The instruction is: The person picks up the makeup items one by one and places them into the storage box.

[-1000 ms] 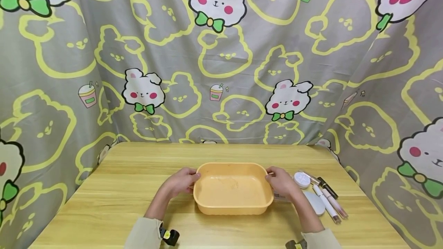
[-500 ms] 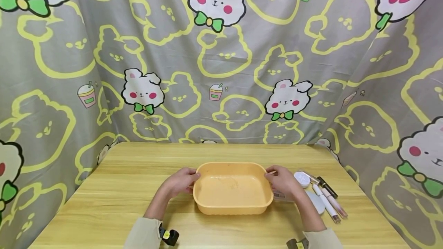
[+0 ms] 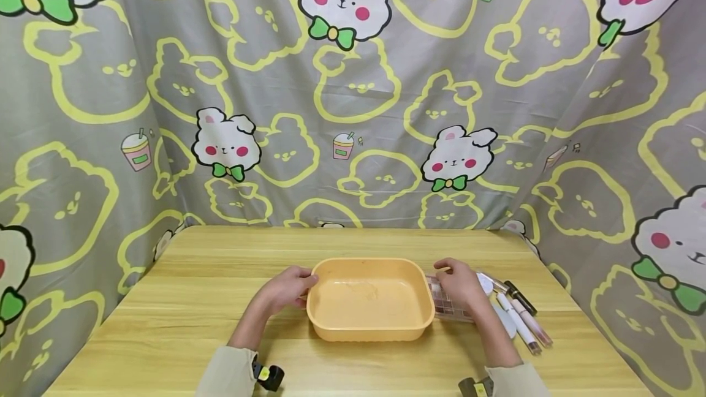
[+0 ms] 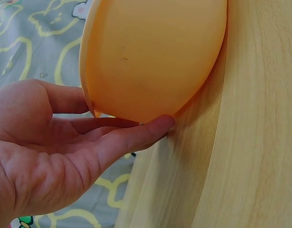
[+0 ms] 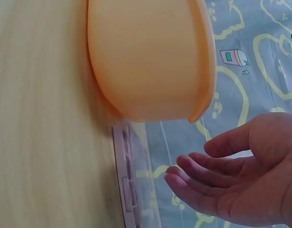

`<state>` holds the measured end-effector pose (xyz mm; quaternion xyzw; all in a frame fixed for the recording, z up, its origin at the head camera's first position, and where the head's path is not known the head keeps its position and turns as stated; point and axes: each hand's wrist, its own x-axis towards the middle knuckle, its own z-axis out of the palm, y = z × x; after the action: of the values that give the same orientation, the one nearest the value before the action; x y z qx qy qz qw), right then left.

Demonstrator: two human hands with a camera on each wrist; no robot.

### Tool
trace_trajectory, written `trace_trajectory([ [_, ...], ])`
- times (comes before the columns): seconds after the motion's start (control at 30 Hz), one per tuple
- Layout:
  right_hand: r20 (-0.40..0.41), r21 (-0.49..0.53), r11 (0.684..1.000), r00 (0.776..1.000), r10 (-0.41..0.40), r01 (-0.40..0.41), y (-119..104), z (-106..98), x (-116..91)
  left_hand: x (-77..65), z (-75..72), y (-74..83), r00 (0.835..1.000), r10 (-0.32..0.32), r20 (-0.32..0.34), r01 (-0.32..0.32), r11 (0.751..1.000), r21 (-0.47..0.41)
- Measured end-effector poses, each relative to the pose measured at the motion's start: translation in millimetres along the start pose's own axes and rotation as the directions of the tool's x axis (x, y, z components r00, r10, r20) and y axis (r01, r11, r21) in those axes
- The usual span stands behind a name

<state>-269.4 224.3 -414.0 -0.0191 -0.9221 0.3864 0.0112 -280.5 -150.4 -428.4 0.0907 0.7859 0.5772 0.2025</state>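
Note:
An orange plastic basin (image 3: 372, 302) sits on the table, its inside bare. My left hand (image 3: 285, 290) grips the basin's left end; in the left wrist view the hand's thumb (image 4: 70, 98) is at the rim and the fingers lie against the outer wall. My right hand (image 3: 460, 285) is off the basin's right end, fingers loosely bent and holding nothing. Below that hand lies a flat, clear-lidded palette (image 3: 448, 306) with a grid of small pans, partly hidden by the hand; the right wrist view has its edge (image 5: 127, 175) beside the basin.
Right of my right hand lie a round white case (image 3: 485, 283), a pale round disc (image 3: 506, 321), a white tube (image 3: 518, 322), a pinkish tube (image 3: 532, 323) and a black tube (image 3: 520, 296). A patterned curtain (image 3: 358, 109) hangs around the wooden table (image 3: 182, 317).
My right hand has let go of the basin's right end and moved slightly right. More of the palette now shows. The left hand keeps its hold.

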Motion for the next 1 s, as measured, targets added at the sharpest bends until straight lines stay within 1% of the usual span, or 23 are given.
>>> trace_trajectory([
  [0.1, -0.019, -0.049, 0.999, 1.0, -0.012, 0.011, 3.7, -0.8, 1.9, -0.2, 0.1, -0.3, 1.0, -0.003, -0.008, 0.003, 1.0, 0.004],
  [0.27, -0.034, -0.095, 0.995, 0.999, -0.008, 0.004, 8.3, -2.5, 2.0, -1.5, 0.5, -0.9, 1.0, -0.007, -0.009, 0.007, 1.0, 0.013],
  [0.47, -0.044, -0.15, 0.989, 0.999, -0.007, 0.0, 9.4, -6.2, 0.5, -2.0, 0.2, -0.9, 1.0, 0.011, 0.0, -0.011, 1.0, 0.021],
  [0.73, -0.017, -0.206, 0.979, 1.0, 0.005, -0.008, 12.2, -1.9, 3.0, -1.2, 0.7, -0.1, 1.0, 0.006, -0.011, -0.006, 1.0, 0.024],
  [0.9, -0.001, -0.238, 0.971, 1.0, -0.001, 0.001, 11.7, 0.4, 2.6, -0.4, 0.6, -0.3, 1.0, 0.003, -0.013, -0.003, 1.0, 0.023],
  [1.0, 0.016, -0.268, 0.963, 1.0, -0.017, 0.021, 13.2, 4.1, 2.9, -0.7, 0.6, -0.1, 1.0, 0.001, -0.013, -0.001, 1.0, 0.03],
])
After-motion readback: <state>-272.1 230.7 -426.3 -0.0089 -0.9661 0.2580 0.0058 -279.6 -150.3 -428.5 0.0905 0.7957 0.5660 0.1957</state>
